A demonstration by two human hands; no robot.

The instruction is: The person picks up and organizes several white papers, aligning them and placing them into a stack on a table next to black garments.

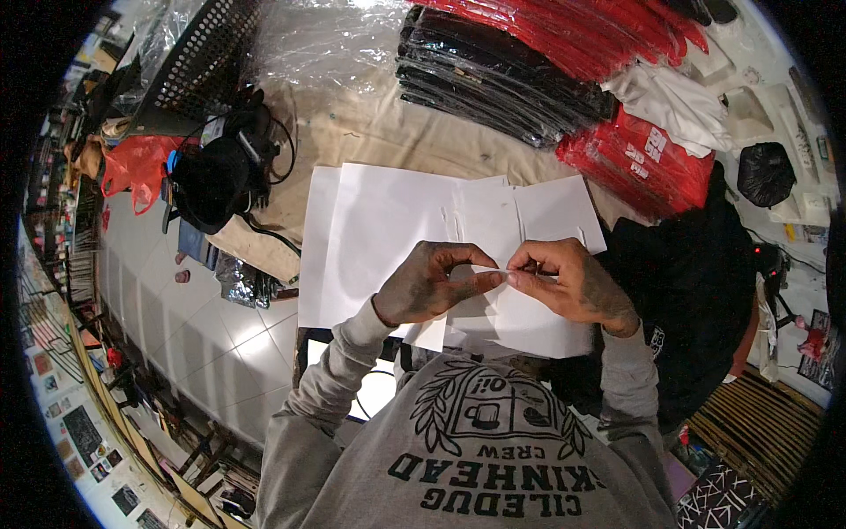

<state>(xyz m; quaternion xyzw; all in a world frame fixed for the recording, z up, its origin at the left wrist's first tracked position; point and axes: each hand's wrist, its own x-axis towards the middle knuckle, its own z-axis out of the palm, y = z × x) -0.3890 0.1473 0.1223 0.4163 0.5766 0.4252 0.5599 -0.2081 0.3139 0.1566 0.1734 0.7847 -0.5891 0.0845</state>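
Observation:
White sheets of paper (390,218) lie overlapped on a cloth-covered surface (330,139) before me. Above them, my left hand (439,278) pinches a thin white piece (492,270), perhaps a strip of paper, between thumb and forefinger. The fingertips of my right hand (562,281) close on the same piece, right beside the left fingertips. Narrow white strips (455,223) lie on the sheets beyond my hands. What the fingertips cover cannot be seen.
Black bagged items (496,79) are stacked at the back, with red bagged ones (644,159) to their right. Black fabric (681,284) lies right of the paper. A black cap-like object (211,178), a cable and a red plastic bag (139,165) are at the left.

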